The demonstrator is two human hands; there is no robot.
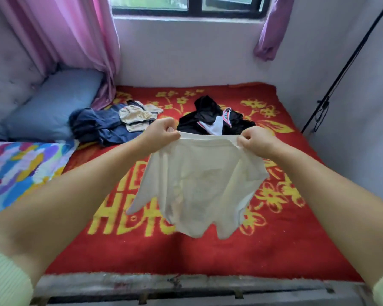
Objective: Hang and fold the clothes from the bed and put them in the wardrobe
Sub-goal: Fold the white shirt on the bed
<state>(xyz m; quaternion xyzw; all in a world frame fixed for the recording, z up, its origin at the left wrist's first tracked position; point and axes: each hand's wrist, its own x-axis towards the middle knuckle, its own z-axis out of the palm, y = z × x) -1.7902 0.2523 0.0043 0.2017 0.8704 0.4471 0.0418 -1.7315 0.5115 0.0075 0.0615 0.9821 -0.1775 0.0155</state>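
A cream-white T-shirt (199, 186) hangs in the air over the bed, held by its top edge. My left hand (161, 131) pinches the shirt's left corner and my right hand (255, 140) pinches the right corner, both fists closed on the cloth. The shirt's lower part dangles loose above the red blanket (208, 257). Behind the shirt lies a black garment with white and red trim (212, 118). To its left sits a pile of dark blue clothes (97, 127) with a beige garment (137, 115) on top.
A blue pillow (51, 104) and a multicoloured cloth (20, 171) lie at the bed's left. Pink curtains (75, 36) hang at the back left below a window (186, 5). A black rod (345, 69) leans on the right wall. The bed's front edge (186, 283) runs below.
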